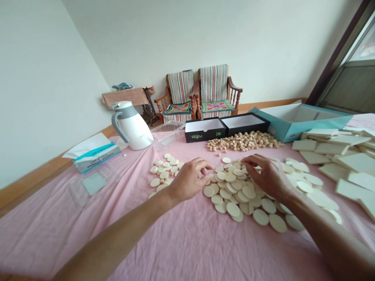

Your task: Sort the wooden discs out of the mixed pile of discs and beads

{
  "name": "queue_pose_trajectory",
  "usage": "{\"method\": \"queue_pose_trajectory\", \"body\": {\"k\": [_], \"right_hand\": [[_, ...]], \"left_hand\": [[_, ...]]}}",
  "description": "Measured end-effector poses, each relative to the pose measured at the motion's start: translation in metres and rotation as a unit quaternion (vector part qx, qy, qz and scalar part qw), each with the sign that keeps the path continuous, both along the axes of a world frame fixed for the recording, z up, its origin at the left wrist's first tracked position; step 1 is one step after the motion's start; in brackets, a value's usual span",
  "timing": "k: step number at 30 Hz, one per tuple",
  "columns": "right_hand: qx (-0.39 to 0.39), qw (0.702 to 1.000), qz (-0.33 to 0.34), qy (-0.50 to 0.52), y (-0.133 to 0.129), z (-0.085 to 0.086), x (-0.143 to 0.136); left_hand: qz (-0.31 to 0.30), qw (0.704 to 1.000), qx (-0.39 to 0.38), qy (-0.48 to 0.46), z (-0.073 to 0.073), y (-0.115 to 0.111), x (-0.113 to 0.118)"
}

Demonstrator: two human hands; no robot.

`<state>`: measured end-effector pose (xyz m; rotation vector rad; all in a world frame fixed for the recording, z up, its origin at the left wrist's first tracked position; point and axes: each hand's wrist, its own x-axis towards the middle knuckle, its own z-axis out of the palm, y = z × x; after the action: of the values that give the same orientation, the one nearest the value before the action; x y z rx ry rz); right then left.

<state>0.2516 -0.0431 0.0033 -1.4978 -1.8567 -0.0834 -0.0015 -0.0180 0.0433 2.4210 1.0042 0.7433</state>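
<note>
A heap of pale round wooden discs (233,208) lies in front of me on a pink cloth. My left hand (190,177) hovers at the heap's left edge, fingers curved and apart from the thumb, nothing visible between them. Over the right part of the heap is my right hand (268,175), its bent fingers pointing left and down, close to the discs. I see no disc gripped in it, though its palm side is partly hidden. Smaller pale discs (165,164) form a separate group left of my left hand, partly covered by it.
Behind the heap lie many small wooden beads (246,141), backed by two black boxes (205,130). Square pale tiles (351,160) are piled right, near a teal box (293,125). Leftward stand a white jug (133,128), a tissue pack (95,156) and clear plastic trays (170,130).
</note>
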Motion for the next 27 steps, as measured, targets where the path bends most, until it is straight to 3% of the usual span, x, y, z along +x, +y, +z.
{"method": "queue_pose_trajectory", "body": {"k": [5, 9, 18, 24, 27], "right_hand": [[-0.001, 1.000, 0.008, -0.013, -0.001, 0.000, -0.004], [0.005, 1.000, 0.014, -0.019, -0.002, 0.000, -0.006], [0.004, 1.000, 0.009, -0.019, -0.001, -0.001, -0.004], [0.006, 1.000, 0.012, -0.006, -0.002, 0.001, -0.004], [-0.001, 1.000, 0.014, 0.000, -0.002, 0.001, -0.004]], "left_hand": [[0.060, 0.987, -0.003, 0.146, -0.008, 0.017, -0.058], [0.071, 0.981, 0.005, 0.178, -0.020, 0.017, -0.072], [0.078, 0.974, 0.050, 0.205, -0.026, 0.015, -0.061], [0.001, 0.998, -0.043, 0.049, -0.014, 0.001, -0.018], [0.000, 0.999, -0.024, 0.025, -0.007, 0.006, -0.014]]}}
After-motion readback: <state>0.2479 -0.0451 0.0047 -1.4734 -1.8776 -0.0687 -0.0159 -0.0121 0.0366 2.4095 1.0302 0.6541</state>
